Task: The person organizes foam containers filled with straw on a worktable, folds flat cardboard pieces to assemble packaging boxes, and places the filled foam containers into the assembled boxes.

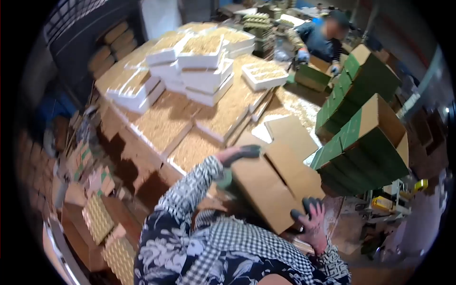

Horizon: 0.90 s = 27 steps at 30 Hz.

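A brown cardboard box (263,187) lies tilted in front of me, its top flaps folded inward with a dark gap between them. My left hand (241,155), in a pink glove with dark grey fingers, grips the far left edge of the box, fingers over the top. At the near right corner, my right hand (312,221), gloved alike, touches the box with its fingers spread apart. Behind the box, a loose flap or cardboard sheet (292,135) sticks up. The underside of the box is hidden.
White foam trays (202,59) stand stacked on a table spread with brown grain-like material (190,114). Green boxes (354,137) are stacked at the right. Across the table, a person (320,40) handles a green carton (311,78). Egg trays (97,221) lie at lower left.
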Tool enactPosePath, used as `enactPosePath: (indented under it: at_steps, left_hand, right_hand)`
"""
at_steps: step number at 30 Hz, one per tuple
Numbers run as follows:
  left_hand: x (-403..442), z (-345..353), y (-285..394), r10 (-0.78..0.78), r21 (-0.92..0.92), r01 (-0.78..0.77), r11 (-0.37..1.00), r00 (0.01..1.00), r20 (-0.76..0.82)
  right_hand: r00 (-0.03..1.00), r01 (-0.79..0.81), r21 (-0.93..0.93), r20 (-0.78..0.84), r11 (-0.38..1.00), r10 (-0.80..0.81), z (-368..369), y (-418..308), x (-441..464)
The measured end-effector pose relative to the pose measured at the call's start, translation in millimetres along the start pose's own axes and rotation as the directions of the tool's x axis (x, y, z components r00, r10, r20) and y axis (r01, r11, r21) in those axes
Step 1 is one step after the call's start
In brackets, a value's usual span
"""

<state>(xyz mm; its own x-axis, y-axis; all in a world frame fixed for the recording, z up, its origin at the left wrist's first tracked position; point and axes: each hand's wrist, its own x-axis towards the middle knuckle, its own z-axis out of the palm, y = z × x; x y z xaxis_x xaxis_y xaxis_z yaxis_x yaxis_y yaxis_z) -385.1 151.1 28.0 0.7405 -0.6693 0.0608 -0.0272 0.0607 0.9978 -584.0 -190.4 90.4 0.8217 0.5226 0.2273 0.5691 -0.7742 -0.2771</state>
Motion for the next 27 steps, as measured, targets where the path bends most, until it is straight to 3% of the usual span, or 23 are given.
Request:
enactPosePath:
  at_steps: [2, 3, 4, 5, 6, 7, 8, 10, 11, 13, 14, 15, 17, 18, 19, 20, 21, 22, 23, 24, 25, 26, 27]
  left_hand:
    - [-19, -19, -65, -0.205, -0.046, 0.202, 0.978, 0.978, -0.049]
    - [-32, -11, -57, -0.149, -0.056, 0.144, 0.988, 0.985, -0.086]
    - [-44, -4, -48, -0.092, -0.061, 0.085, 0.994, 0.988, -0.123]
    - [-51, 24, 24, -0.073, 0.023, 0.077, 0.997, 0.986, -0.147]
    - [-52, 29, 42, 0.055, -0.074, -0.063, 0.995, 0.993, -0.106]
    - [-45, 30, 66, 0.000, 0.154, 0.012, 0.988, 0.997, -0.082]
    - [-38, 35, 67, -0.016, 0.299, 0.076, 0.951, 0.980, -0.198]
    - [-12, 32, 50, -0.062, 0.450, 0.216, 0.866, 0.941, -0.332]
    - [1, 25, 25, -0.116, 0.463, 0.282, 0.841, 0.928, -0.354]
    - [0, 42, 57, -0.292, 0.443, 0.443, 0.780, 0.883, -0.368]
    - [4, 43, 39, -0.187, 0.466, 0.381, 0.799, 0.893, -0.408]
    - [11, 43, -8, 0.002, 0.515, 0.258, 0.818, 0.893, -0.451]
    - [10, 33, -47, 0.230, 0.517, 0.110, 0.849, 0.805, -0.548]
    - [0, 15, -25, 0.092, 0.216, 0.049, 0.975, 0.797, -0.597]
    - [-17, -9, -24, -0.018, 0.169, 0.245, 0.954, 0.615, -0.788]
    - [-47, -50, -47, 0.260, 0.360, 0.234, 0.903, 0.370, -0.892]
    - [-85, -92, -66, 0.477, 0.432, 0.637, 0.638, 0.114, -0.872]
    - [-132, -139, -102, 0.583, 0.244, 0.872, 0.424, -0.057, -0.810]
    - [-180, -186, -137, 0.663, -0.070, 0.965, 0.252, -0.225, -0.714]
    - [-201, -193, -94, 0.185, -0.261, 0.786, 0.561, -0.426, -0.886]
    - [-218, -216, -127, 0.005, -0.126, 0.487, 0.864, -0.258, -0.966]
    - [-233, -239, -158, -0.190, -0.181, -0.129, 0.975, -0.059, -0.980]
    - [-249, -260, -188, -0.357, -0.374, -0.486, 0.790, 0.131, -0.925]
  right_hand:
    - [0.992, -0.064, -0.033, -0.111, 0.997, 0.060, 0, 23, 7]
    - [0.966, -0.095, 0.125, -0.228, 0.988, 0.122, 1, 43, 16]
    - [0.907, -0.045, 0.553, -0.327, 0.832, 0.266, 1, 53, 24]
    - [0.898, -0.029, 0.801, -0.242, 0.598, 0.367, 6, 64, 31]
    - [0.901, -0.039, 0.954, -0.095, 0.297, 0.424, 11, 87, 28]
    - [0.881, -0.041, 0.998, 0.054, -0.039, 0.470, 16, 109, 24]
    - [0.848, -0.086, 0.964, 0.204, -0.253, 0.489, 32, 120, 24]
    - [0.751, -0.195, 0.895, 0.400, -0.401, 0.525, 65, 142, 28]
    - [0.711, -0.236, 0.883, 0.442, -0.406, 0.547, 68, 147, 31]
    - [0.732, -0.184, 0.910, 0.379, -0.370, 0.566, 42, 135, 55]
    - [0.808, -0.019, 0.925, 0.238, -0.379, 0.539, 9, 101, 79]
    - [0.788, -0.088, 0.985, -0.022, 0.147, 0.615, -4, 97, 85]
    - [0.714, -0.335, 0.762, -0.179, 0.555, 0.677, -14, 56, 121]
    - [0.819, -0.476, 0.299, -0.191, 0.827, 0.541, 1, 73, 123]
    - [0.822, -0.562, -0.038, -0.143, 0.827, 0.552, 18, 85, 123]
    - [0.841, -0.541, -0.138, -0.115, 0.830, 0.529, 18, 89, 121]
    - [0.855, -0.516, -0.234, -0.088, 0.824, 0.511, 17, 92, 122]
    - [0.853, -0.521, -0.185, -0.082, 0.833, 0.515, 16, 91, 127]
    - [0.844, -0.536, -0.134, -0.082, 0.833, 0.530, 14, 90, 129]
    - [0.827, -0.562, -0.083, -0.086, 0.823, 0.556, 11, 86, 126]
    - [0.839, -0.543, -0.189, -0.092, 0.818, 0.536, 12, 84, 126]
    - [0.838, -0.546, -0.210, -0.104, 0.811, 0.536, 14, 83, 125]
    - [0.841, -0.540, -0.233, -0.120, 0.809, 0.527, 15, 85, 127]
